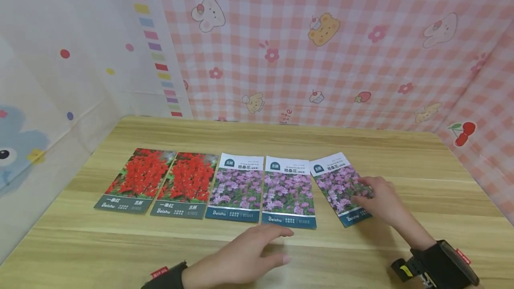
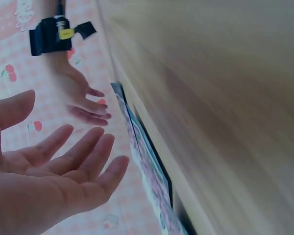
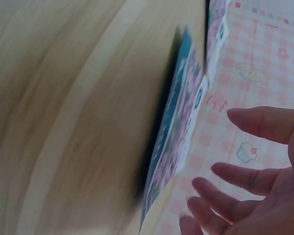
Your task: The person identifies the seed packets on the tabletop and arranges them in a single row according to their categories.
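In the head view, two seed packets with red flowers, the outer one (image 1: 138, 175) and its neighbour (image 1: 190, 179), lie on the left. Right of them are two purple-flower seed packets, one (image 1: 236, 188) beside the other (image 1: 288, 191). A third purple-flower packet (image 1: 335, 182) lies apart at the right, turned at an angle. My right hand (image 1: 379, 197) hovers at its right edge; the right wrist view shows the fingers spread beside the packet (image 3: 174, 132), holding nothing. My left hand (image 1: 245, 255) is over the table in front of the middle packets, its fingers relaxed and holding nothing.
The packets lie on a light wood-grain table (image 1: 201, 137). A pink checked cloth (image 1: 341, 66) hangs behind it and on the right, and a pale dotted cloth (image 1: 92, 70) hangs on the left. Black bands circle both wrists, the right one (image 1: 435, 264) with a buckle.
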`<action>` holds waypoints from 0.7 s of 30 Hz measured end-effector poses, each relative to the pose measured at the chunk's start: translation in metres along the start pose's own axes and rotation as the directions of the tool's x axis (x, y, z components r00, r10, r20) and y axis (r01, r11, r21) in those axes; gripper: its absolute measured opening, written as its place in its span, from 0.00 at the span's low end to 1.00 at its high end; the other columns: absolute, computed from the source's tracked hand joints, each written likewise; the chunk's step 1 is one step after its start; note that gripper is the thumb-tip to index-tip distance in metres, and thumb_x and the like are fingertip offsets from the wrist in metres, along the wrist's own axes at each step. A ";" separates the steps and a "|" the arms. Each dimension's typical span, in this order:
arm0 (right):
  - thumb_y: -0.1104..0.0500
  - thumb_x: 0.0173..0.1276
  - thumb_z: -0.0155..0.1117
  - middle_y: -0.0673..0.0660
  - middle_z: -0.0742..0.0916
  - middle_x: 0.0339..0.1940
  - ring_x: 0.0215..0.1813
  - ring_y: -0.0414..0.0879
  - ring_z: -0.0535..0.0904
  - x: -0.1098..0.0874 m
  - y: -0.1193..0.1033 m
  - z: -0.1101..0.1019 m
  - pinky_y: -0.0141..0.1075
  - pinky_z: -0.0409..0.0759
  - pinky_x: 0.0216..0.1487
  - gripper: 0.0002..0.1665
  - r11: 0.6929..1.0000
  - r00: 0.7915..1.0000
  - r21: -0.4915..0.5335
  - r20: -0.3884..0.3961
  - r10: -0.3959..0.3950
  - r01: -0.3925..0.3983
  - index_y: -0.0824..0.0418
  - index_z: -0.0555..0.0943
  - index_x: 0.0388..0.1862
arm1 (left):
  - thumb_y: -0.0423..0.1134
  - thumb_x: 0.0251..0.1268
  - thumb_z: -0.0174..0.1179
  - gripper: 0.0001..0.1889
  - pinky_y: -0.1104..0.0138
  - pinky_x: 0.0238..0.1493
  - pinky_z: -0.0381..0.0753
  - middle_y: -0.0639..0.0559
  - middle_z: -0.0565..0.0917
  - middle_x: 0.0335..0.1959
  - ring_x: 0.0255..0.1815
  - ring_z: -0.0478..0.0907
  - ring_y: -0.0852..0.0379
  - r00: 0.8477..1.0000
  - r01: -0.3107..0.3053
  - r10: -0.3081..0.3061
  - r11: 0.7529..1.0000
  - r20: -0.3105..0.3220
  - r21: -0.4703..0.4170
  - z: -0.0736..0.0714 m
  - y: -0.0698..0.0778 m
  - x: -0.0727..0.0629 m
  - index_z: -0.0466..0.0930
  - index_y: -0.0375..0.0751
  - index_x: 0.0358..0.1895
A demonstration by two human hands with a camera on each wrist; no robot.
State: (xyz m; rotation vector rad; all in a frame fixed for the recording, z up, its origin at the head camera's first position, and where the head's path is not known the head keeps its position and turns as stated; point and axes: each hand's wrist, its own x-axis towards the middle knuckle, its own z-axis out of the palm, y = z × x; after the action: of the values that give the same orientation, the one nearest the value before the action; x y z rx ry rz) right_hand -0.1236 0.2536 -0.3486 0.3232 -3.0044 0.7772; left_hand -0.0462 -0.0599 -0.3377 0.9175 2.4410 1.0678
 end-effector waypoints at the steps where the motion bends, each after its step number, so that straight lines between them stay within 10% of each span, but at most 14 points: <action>1: 0.61 0.55 0.67 0.78 0.75 0.46 0.49 0.72 0.68 0.000 0.002 0.000 0.61 0.67 0.47 0.29 1.000 1.000 -0.021 0.003 0.011 -0.011 0.81 0.71 0.49 | 0.49 0.64 0.54 0.22 0.64 0.57 0.69 0.54 0.74 0.56 0.57 0.69 0.59 1.000 0.008 -0.008 0.998 0.003 -0.058 0.000 0.000 0.001 0.70 0.45 0.59; 9: 0.56 0.56 0.65 0.76 0.76 0.39 0.42 0.67 0.71 0.002 0.016 -0.005 0.56 0.72 0.39 0.32 0.986 0.989 -0.124 0.082 0.121 -0.110 0.83 0.70 0.47 | 0.38 0.64 0.56 0.17 0.71 0.47 0.74 0.49 0.79 0.46 0.48 0.75 0.58 0.995 0.097 -0.091 0.866 0.037 -0.491 0.004 0.002 0.007 0.73 0.37 0.54; 21: 0.56 0.54 0.67 0.75 0.76 0.38 0.42 0.65 0.71 0.004 0.025 -0.005 0.54 0.73 0.41 0.37 0.977 0.967 -0.111 0.156 0.200 -0.184 0.86 0.66 0.49 | 0.35 0.63 0.56 0.14 0.62 0.38 0.77 0.46 0.80 0.39 0.38 0.77 0.53 0.974 0.219 -0.200 0.725 0.104 -0.653 0.006 0.004 0.009 0.74 0.35 0.51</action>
State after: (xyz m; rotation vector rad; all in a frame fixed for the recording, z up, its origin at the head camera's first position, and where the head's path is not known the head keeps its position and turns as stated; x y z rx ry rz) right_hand -0.1331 0.2764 -0.3563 0.0986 -3.2546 0.6433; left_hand -0.0480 -0.0489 -0.3385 0.3949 1.8317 1.6510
